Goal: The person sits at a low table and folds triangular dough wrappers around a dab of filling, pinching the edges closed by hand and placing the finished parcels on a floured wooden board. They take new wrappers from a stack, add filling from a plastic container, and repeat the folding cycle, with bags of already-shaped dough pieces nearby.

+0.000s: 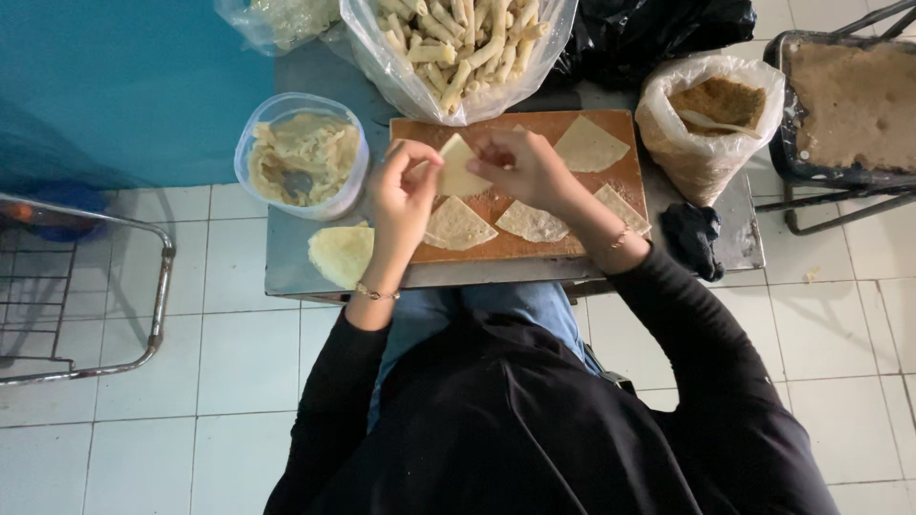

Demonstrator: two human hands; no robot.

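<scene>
My left hand (403,194) and my right hand (520,168) hold one pale triangular pastry wrapper (461,172) between them, a little above a brown wooden board (496,205). Both hands pinch its edges with the fingertips. Several more flat triangular wrappers lie on the board, one at the far right (589,145), one under my left hand (458,226) and one in the middle (530,222). A stack of wrappers (342,253) rests on the table's near left corner.
A clear tub of shredded filling with a spoon (303,157) stands left of the board. A plastic bag of rolled pastries (458,43) sits behind, a bag of brown crumbs (711,119) at right, a black cloth (694,238) beside it. A metal rack (86,286) stands at left.
</scene>
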